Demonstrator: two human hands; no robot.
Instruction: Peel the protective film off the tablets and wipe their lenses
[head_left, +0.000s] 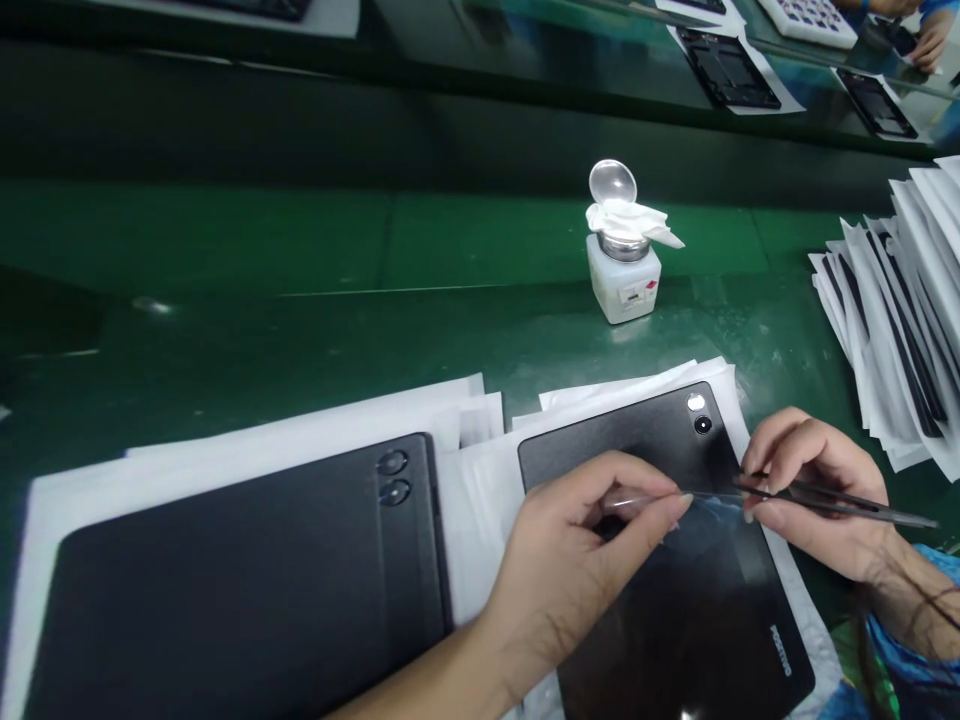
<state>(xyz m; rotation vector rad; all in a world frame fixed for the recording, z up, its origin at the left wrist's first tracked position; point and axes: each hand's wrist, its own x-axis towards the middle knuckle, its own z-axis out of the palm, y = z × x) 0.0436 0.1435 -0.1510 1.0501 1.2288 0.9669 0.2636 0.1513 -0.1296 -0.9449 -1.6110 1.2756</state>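
two grips closed: left hand (577,545) pinched on clear film (709,518), right hand (817,495) round tweezers (855,503), over tablet (630,445); looked flimsy, clingy, best taken by its edge.

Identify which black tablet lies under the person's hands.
The right tablet: the left hand and the right hand, holding tweezers, are over it; the left tablet lies untouched.
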